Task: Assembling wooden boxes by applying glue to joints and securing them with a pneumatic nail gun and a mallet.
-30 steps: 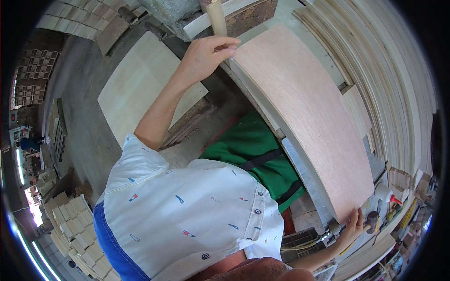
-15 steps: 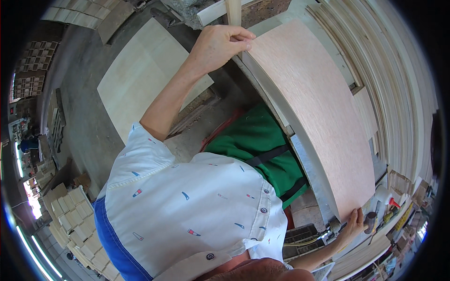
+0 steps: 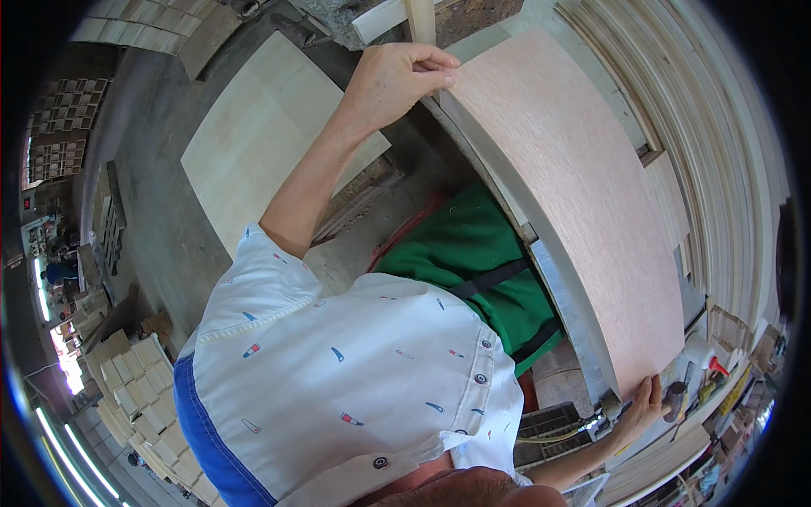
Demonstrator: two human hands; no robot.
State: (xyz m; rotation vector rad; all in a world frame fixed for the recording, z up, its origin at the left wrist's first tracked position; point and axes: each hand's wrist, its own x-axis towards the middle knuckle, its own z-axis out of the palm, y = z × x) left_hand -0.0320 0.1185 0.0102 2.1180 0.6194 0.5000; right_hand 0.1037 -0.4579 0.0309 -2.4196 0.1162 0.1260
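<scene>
A long, thin plywood panel [image 3: 562,194] with a pinkish face lies raised above the workbench edge [image 3: 557,287]. My left hand [image 3: 397,84] pinches its far left corner between thumb and fingers. At the near right end, my right hand [image 3: 640,410] grips the opposite corner, with its fingertips over the edge and the thumb hidden. Beside the right hand lies a hammer [image 3: 673,401] with a dark head. A white squeeze bottle [image 3: 699,350] with a red tip rests a little beyond it.
Long stacked wooden strips [image 3: 718,152] fill the right side. A large pale plywood sheet [image 3: 270,135] lies low at the left. Stacked wood pieces [image 3: 148,389] stand lower left, and a hose with a metal fitting [image 3: 596,420] hangs near my right forearm.
The view has shifted slightly, so the panel's near end appears a little farther right. Both hands keep their hold on the same corners of the panel.
</scene>
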